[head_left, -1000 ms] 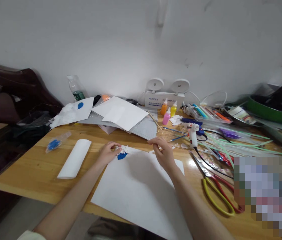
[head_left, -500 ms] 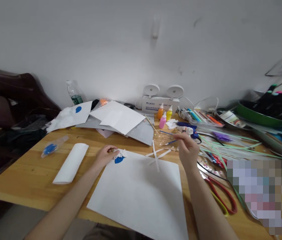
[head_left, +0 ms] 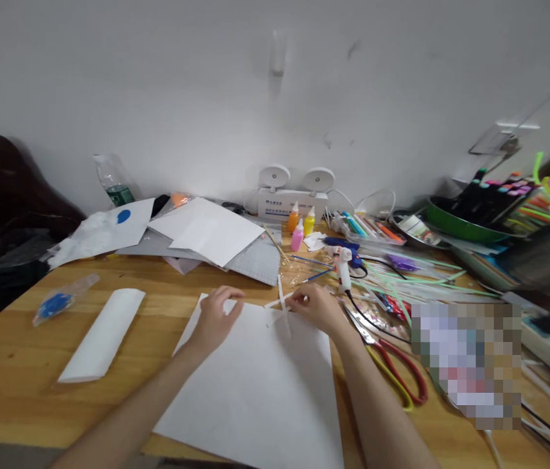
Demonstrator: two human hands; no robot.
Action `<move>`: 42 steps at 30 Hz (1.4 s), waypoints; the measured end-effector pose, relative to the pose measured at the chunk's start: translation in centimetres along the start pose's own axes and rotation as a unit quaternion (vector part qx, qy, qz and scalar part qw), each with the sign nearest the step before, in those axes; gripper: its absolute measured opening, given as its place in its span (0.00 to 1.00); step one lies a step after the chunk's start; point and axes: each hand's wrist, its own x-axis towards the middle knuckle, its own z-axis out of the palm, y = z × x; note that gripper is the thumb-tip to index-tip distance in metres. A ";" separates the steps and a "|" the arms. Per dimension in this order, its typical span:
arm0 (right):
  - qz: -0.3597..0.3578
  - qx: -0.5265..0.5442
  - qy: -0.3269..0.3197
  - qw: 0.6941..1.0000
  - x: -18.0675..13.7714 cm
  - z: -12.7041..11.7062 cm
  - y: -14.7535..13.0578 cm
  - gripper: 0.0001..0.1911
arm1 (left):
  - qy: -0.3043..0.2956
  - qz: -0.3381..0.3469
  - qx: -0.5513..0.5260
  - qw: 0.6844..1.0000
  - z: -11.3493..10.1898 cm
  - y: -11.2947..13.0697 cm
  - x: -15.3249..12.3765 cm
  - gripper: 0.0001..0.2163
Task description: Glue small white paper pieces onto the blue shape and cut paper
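A large white sheet (head_left: pixel 255 384) lies on the wooden table (head_left: pixel 15 371) in front of me. My left hand (head_left: pixel 217 316) rests curled at the sheet's top left edge, fingers bent together over something I cannot make out. My right hand (head_left: pixel 317 306) sits at the sheet's top edge, pinching thin white paper strips (head_left: pixel 282 306) that cross each other there.
Red and yellow scissors (head_left: pixel 392 365) and a white glue gun (head_left: pixel 342 270) lie right of my right hand. Paint bottles (head_left: pixel 301 225), pens and straws crowd the far right. A folded white sheet (head_left: pixel 101 335), a blue-filled bag (head_left: pixel 62 301) and stacked papers (head_left: pixel 206 234) lie left and behind.
My right hand went out toward the brushes, then came back to the sheet's top edge with the paper strips. My left hand now covers the blue spot. The view swung to the right.
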 end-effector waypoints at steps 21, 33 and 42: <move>0.039 -0.011 -0.071 0.997 -0.6 -0.1 -0.7 0.05 | -0.084 0.139 0.008 0.987 4.4 1.8 -0.8 0.09; 0.070 -0.078 -0.141 0.984 -1.0 -1.3 -0.6 0.05 | -0.090 0.123 0.018 0.988 4.4 1.6 -0.7 0.09; 0.073 -0.076 -0.155 0.982 -1.4 -1.1 -1.0 0.02 | -0.077 0.151 0.034 0.985 4.2 1.8 -1.0 0.09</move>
